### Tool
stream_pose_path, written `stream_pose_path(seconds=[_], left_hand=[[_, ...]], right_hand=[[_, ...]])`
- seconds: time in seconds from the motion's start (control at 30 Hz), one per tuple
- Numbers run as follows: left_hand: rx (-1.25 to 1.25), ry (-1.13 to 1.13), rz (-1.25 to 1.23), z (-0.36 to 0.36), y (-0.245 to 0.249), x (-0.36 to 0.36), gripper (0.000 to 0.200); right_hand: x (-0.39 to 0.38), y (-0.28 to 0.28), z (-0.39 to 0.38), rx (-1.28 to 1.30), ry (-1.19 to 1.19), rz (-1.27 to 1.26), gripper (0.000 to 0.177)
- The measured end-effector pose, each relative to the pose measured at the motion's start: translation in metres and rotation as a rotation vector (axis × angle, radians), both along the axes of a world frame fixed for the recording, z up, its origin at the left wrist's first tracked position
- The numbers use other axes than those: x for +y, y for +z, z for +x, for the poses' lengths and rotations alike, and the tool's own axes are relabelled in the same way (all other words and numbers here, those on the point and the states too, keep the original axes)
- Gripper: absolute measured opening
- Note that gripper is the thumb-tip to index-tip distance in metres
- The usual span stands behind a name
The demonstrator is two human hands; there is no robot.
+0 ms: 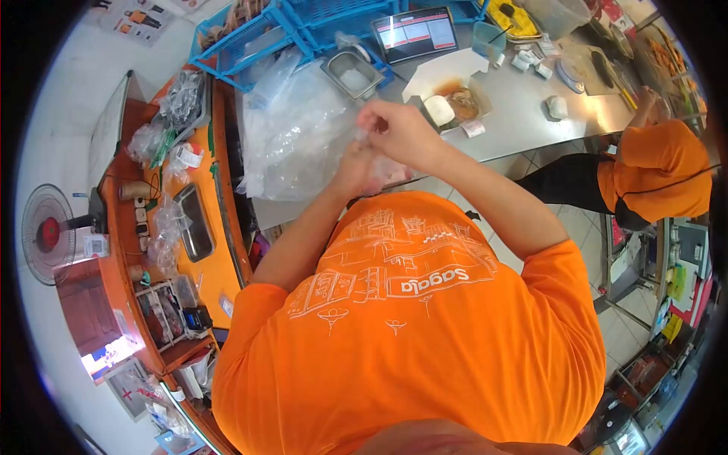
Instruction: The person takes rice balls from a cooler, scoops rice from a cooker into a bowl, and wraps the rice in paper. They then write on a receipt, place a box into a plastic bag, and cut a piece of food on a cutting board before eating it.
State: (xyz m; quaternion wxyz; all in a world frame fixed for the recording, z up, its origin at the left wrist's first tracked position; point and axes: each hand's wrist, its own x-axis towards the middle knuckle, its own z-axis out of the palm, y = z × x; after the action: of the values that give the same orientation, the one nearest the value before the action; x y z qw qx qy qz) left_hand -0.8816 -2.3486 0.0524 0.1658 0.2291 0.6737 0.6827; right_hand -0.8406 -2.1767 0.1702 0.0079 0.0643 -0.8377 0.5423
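Left hand [353, 168] and right hand [398, 130] pinch one small bag [387, 174] near one open box [458, 68].

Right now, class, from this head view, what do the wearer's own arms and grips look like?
The left arm and right arm come out of short orange sleeves, forearms bare, with no cables or markings that I can make out. The left grip and right grip are human hands, with no gloves visible.

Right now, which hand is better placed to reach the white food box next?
Probably the right hand: it is nearer the white food box, while the left hand is closer to the clear plastic.
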Motion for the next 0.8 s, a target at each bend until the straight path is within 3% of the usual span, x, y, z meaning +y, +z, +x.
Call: stream_pose_path(seconds=[0.03,0.07,0.13,0.17,0.23,0.27,0.3,0.33,0.37,0.5,0.57,0.6,0.67,0.7,0.73,0.8], left_hand=[[-0.406,0.136,0.122,-0.005,0.005,0.008,0.02],[-0.395,0.133,0.127,-0.01,0.013,0.003,0.02],[-0.756,-0.351,0.845,-0.007,0.084,-0.007,0.023],[-0.736,-0.333,0.865,0.001,0.114,-0.001,0.023],[-0.733,-0.583,0.794,0.035,0.174,0.008,0.019],[-0.6,-0.38,0.549,0.061,0.211,0.016,0.017],[-0.465,-0.177,0.301,0.078,0.242,0.024,0.017],[-0.305,-0.27,0.245,0.077,0.257,0.025,0.013],[-0.15,-0.364,0.183,0.073,0.27,0.023,0.02],[-0.05,-0.341,0.293,0.069,0.316,0.003,0.02],[0.001,-0.262,0.387,0.066,0.326,-0.009,0.022],[0.004,-0.247,0.393,0.061,0.328,-0.014,0.022],[0.447,-0.286,0.309,0.049,0.331,-0.019,0.022],[0.093,-0.182,0.075,0.054,0.345,-0.014,0.023],[0.092,-0.17,0.091,0.045,0.339,-0.01,0.023],[-0.127,-0.202,-0.144,0.012,0.323,-0.009,0.024]], right_hand=[[0.016,-0.001,-0.007,0.011,0.063,-0.179,0.035],[0.037,0.007,-0.002,0.023,0.062,-0.174,0.035],[0.072,0.055,0.007,0.164,0.227,-0.067,0.053],[0.07,0.068,0.006,0.168,0.257,-0.055,0.053],[0.05,0.081,0.015,0.537,0.596,0.488,0.039],[0.044,0.083,0.023,0.549,0.631,0.479,0.039],[0.039,0.086,0.029,0.407,0.742,0.297,0.039],[0.032,0.088,0.035,0.256,0.846,0.114,0.04],[0.027,0.125,0.038,-0.09,0.854,0.057,0.036],[-0.004,0.154,0.042,-0.097,0.924,0.162,0.034],[-0.013,0.142,0.033,0.61,1.04,0.112,0.037],[-0.021,0.136,0.024,0.608,1.057,0.112,0.037],[-0.044,0.122,0.009,0.848,1.211,-0.019,0.041],[-0.065,0.106,0.009,0.339,1.292,-0.105,0.034],[-0.071,0.114,0.01,0.326,1.305,-0.095,0.034],[-0.083,0.14,0.008,0.048,1.083,0.17,0.028]])
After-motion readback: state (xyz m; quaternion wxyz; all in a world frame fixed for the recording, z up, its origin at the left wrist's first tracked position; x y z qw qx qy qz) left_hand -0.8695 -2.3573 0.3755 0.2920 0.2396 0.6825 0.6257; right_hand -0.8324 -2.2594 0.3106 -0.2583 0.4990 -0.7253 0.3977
